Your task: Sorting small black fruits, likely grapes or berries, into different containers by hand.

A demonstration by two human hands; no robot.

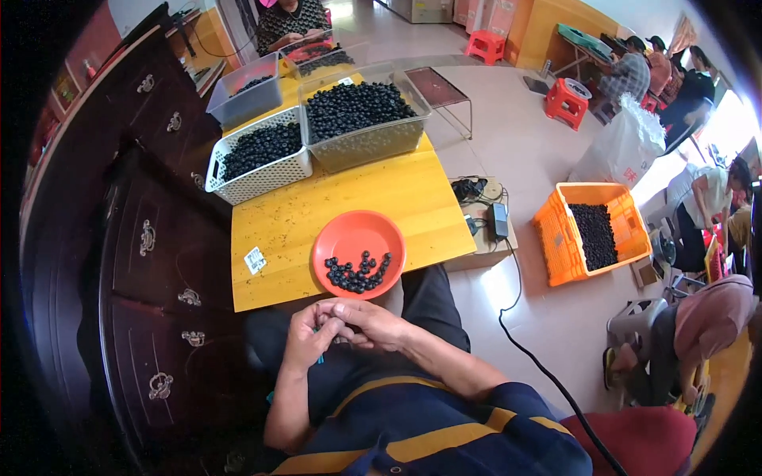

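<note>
My left hand (305, 335) and my right hand (375, 324) meet over my lap, fingers curled and pressed together. What lies between them is mostly hidden; a bit of teal shows below the left fingers. Just beyond them, at the table's near edge, sits a red-orange plastic bowl (349, 230). Inside it lie several small black round pieces (357, 274), some with paler centres. Farther back, a white perforated basket (262, 181) and a large clear bin (365, 144) hold heaps of similar dark pieces.
A yellow tabletop (294, 230) carries a small white label (255, 260). Dark drawers (151, 270) stand close on the left. Right of the table are a power adapter (498, 220), its black cable (548, 371) and an orange crate (559, 255) of dark pieces. Other people sit nearby.
</note>
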